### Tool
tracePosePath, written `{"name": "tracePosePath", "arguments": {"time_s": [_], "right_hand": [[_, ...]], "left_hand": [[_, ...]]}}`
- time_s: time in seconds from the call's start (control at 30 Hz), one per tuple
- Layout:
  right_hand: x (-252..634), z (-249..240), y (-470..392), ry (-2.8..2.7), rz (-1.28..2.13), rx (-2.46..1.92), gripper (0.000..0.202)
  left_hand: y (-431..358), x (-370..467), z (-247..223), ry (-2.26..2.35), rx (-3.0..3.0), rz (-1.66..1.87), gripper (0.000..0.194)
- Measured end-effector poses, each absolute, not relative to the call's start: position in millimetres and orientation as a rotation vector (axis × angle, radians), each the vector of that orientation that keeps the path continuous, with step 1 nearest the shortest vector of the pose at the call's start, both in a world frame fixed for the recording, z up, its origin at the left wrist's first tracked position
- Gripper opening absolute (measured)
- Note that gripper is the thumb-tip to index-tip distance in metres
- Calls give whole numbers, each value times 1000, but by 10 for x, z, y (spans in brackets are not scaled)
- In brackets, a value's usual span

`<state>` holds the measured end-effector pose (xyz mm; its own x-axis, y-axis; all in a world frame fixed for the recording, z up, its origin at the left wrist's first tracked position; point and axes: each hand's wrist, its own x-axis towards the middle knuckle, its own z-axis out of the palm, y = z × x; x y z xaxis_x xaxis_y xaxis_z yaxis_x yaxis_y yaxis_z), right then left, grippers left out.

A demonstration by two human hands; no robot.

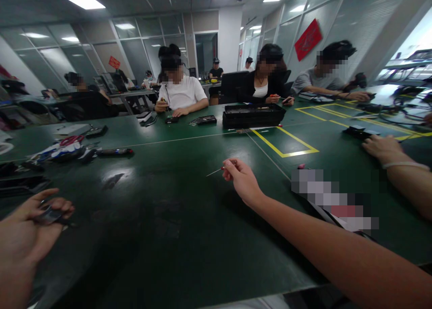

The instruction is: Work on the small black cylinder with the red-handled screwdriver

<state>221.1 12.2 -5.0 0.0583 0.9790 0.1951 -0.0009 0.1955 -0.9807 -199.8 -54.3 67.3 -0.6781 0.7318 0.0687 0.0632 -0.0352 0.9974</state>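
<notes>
At the left edge, my left hand (37, 230) is turned palm up with its fingers curled round a small dark part (50, 215). A narrow black end of that part sticks out past the fingertips; its exact kind I cannot make out. Near the middle of the table, my right hand (241, 178) grips a thin screwdriver (215, 172). Its bare metal shaft points left and slightly down, clear of other things, while the fingers cover most of the reddish handle. The two hands are far apart above the green tabletop (141, 255).
On the left lie cluttered tools (64, 149) and a dark pen-shaped tool (114, 152). A black box (254, 116) stands mid-table, beside yellow tape (300, 154). To the right, another person's hand (383, 147) rests by a black part. Several people sit across the table.
</notes>
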Motion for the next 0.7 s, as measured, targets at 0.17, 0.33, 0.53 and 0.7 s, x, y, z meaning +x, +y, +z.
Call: {"name": "tracePosePath", "arguments": {"time_s": [0.17, 0.33, 0.53, 0.7], "right_hand": [[2219, -57, 131, -1215, 1024, -1070, 27], [2250, -9, 94, -1343, 953, -1111, 28], [2243, 138, -44, -1490, 813, -1147, 26], [2210, 145, -86, -1400, 864, -993, 20]], "left_hand": [[-209, -1477, 730, 1408, 878, 1621, 33], [34, -796, 692, 1613, 1512, 1023, 67], [204, -262, 270, 1501, 1926, 918, 45], [211, -154, 24, 1400, 2147, 953, 35]]}}
